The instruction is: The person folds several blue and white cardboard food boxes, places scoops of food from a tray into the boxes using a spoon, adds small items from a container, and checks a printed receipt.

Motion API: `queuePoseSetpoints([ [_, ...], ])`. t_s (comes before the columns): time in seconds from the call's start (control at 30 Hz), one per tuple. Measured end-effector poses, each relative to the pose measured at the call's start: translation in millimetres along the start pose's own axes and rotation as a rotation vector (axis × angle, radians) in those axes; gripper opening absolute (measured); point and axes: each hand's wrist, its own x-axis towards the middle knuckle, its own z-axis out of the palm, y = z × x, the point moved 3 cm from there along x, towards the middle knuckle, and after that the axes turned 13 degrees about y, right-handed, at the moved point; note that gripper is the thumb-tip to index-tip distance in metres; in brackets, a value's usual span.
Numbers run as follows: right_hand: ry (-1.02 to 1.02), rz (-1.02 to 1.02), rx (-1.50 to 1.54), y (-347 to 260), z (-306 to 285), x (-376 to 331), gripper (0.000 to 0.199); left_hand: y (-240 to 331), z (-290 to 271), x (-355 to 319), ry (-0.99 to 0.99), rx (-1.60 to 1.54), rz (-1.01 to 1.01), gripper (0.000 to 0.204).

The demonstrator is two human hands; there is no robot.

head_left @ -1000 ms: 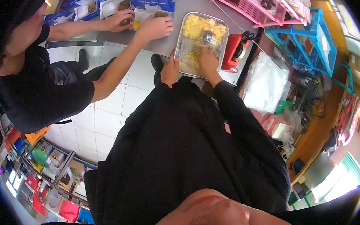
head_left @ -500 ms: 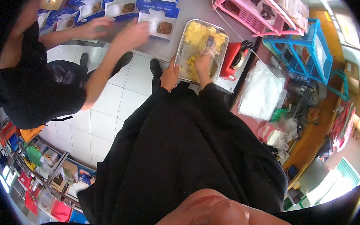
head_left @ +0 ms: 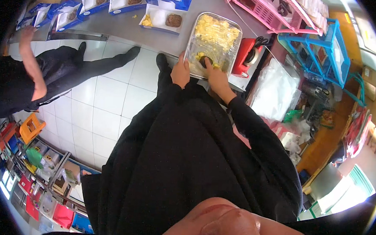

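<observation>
A clear-walled rectangular tray (head_left: 214,20) of crumbled yellow food, like scrambled egg (head_left: 215,32), lies at the table's near edge. My left hand (head_left: 181,72) is closed on its left rim near the front corner. My right hand (head_left: 216,77) reaches over the front end, its fingers closed round a dark, rounded utensil (head_left: 205,61), perhaps a spoon or scoop, low against the tray's bottom; its handle is hidden. Left of the tray stands an open blue-and-white box (head_left: 164,29) with white rice, a brown patty and a little yellow food at its left end.
More open meal boxes (head_left: 127,1) line the metal table (head_left: 158,41) leftward. A co-worker's arm (head_left: 29,60) is at far left. Close right of the tray stands a red tape dispenser (head_left: 243,56); beyond are pink (head_left: 263,13) and blue baskets (head_left: 329,53) and clear plastic bags (head_left: 275,90).
My right hand and the utensil have moved from mid-tray to its front end. The co-worker has shifted left, away from the nearest box, where yellow food now shows.
</observation>
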Motion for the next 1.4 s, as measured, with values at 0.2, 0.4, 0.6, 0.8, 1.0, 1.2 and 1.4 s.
queuePoseSetpoints([
  [0.2, -0.187, -0.137, 0.353, 4, 18, 28, 0.046, 1, 2, -1, 0.052, -0.032, 0.024, 0.037],
  [0.4, -0.711, 0.399, 0.969, 17, 14, 50, 0.039, -12, 8, -1, 0.105, -0.076, 0.021, 0.038],
  [0.6, -0.797, 0.569, 1.078, 40, 11, 52, 0.027, -10, 0, -1, 0.059, -0.073, 0.003, 0.041],
  [0.8, 0.097, 0.214, 0.636, 48, 17, 60, 0.026, -4, 5, 1, 0.057, -0.088, 0.056, 0.042],
  [1.0, -0.095, -0.039, 0.209, -15, 18, 10, 0.053, -15, 10, -2, 0.153, -0.080, 0.013, 0.042],
  [1.2, -0.141, -0.346, 0.698, 36, 29, 40, 0.039, -2, 11, -3, 0.165, -0.036, 0.015, 0.042],
  [1.4, -0.488, 0.398, 0.896, 36, 0, 46, 0.035, -15, -6, 0, 0.084, -0.036, 0.037, 0.043],
])
